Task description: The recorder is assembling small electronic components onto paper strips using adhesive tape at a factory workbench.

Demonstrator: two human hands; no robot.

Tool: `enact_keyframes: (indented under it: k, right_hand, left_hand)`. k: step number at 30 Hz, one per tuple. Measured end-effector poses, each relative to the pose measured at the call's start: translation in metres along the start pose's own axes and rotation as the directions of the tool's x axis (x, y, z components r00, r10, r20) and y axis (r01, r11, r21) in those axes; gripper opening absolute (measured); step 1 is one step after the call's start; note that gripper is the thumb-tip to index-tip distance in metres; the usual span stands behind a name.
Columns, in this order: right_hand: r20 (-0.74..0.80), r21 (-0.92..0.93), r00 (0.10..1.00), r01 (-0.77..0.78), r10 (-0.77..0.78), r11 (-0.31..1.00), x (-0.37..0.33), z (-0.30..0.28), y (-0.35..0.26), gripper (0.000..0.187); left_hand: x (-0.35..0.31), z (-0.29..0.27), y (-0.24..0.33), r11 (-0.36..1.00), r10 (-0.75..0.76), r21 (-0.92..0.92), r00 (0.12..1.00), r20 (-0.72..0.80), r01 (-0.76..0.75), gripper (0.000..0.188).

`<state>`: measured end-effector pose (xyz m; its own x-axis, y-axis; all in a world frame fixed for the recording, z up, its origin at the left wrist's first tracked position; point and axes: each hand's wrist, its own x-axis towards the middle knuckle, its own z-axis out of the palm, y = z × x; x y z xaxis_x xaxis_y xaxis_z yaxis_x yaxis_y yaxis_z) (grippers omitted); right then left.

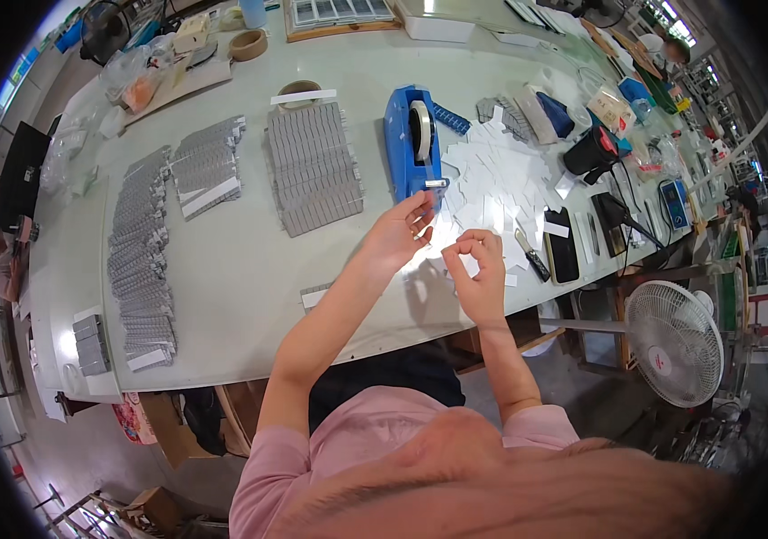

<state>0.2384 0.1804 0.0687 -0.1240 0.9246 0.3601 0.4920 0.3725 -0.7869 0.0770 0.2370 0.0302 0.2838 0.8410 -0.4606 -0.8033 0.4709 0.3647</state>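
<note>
My left hand (399, 232) is at the front end of a blue tape dispenser (397, 135) that carries a white roll of tape (420, 131). Its fingers are bent together, and whatever they pinch is too small to make out. To the right, my right hand (481, 278) is raised above the table with thumb and forefinger meeting in a ring. I cannot tell what lies between those fingertips. A heap of white paper pieces (501, 171) spreads just beyond my right hand. Partly behind my left forearm lies a small grey strip piece (314, 296).
Grey slatted sheets lie in a block (312, 166), a smaller stack (208, 162) and a long row (139, 256) on the left. A phone (561, 247), a knife (533, 255) and a black cup (590, 153) stand or lie at right. A white fan (674, 343) is beyond the table edge.
</note>
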Motion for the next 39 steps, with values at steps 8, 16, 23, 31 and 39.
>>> enact_keyframes:
  k: [8,16,23,31,39]
  right_hand:
    - [-0.063,-0.239,0.991,0.103,-0.122,0.966,-0.017,0.012,0.032,0.007]
    - [-0.002,0.046,0.96,-0.281,0.281,0.959,-0.049,-0.004,0.022,0.004]
    - [0.165,0.293,0.986,-0.055,0.006,0.954,-0.06,0.032,-0.014,0.009]
    - [0.382,0.221,0.912,-0.249,0.151,0.943,-0.073,0.062,-0.02,0.008]
    - [0.405,0.174,0.858,0.267,-0.316,0.948,-0.076,0.092,-0.017,0.017]
  left_hand:
    - [0.008,0.009,-0.022,0.956,0.226,0.217,0.968,-0.107,-0.199,0.011]
    - [-0.029,-0.006,-0.067,0.913,0.405,0.145,0.894,-0.194,-0.382,0.019]
    - [-0.159,-0.073,-0.05,0.717,0.687,0.378,0.687,-0.237,-0.586,0.011]
    - [-0.25,-0.113,-0.039,0.674,0.528,0.707,0.81,-0.256,-0.216,0.006]
    - [-0.217,-0.133,-0.037,-0.321,0.788,0.935,0.504,0.353,-0.151,0.014]
